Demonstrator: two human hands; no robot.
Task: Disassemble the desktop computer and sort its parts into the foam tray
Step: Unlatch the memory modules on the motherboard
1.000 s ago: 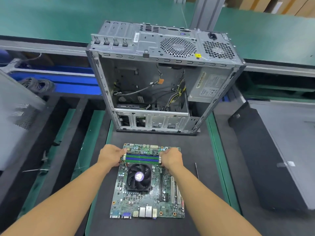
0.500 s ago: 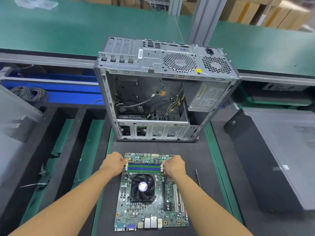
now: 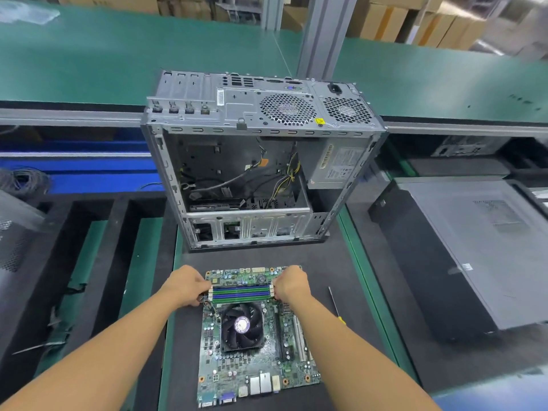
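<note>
A green motherboard (image 3: pixel 255 366) lies flat on the black mat in front of me, with a black cooler fan (image 3: pixel 241 326) at its middle. Across its far part run the green and blue memory sticks (image 3: pixel 241 292) in their slots. My left hand (image 3: pixel 185 284) has its fingers curled at the left end of the sticks. My right hand (image 3: pixel 292 284) is curled at the right end. What the fingertips touch is hidden. Behind the board lies the open grey computer case (image 3: pixel 255 114), with loose cables and the power supply (image 3: pixel 338 164) still inside.
A black foam tray (image 3: pixel 118 262) with long slots lies to the left. A thin screwdriver (image 3: pixel 333 301) rests on the mat right of the board. A closed black computer (image 3: pixel 474 253) lies at the right. A perforated grey panel (image 3: pixel 12 232) leans at the far left.
My head has tilted up, so the case and board sit lower in view. Both hands stay at the ends of the memory sticks.
</note>
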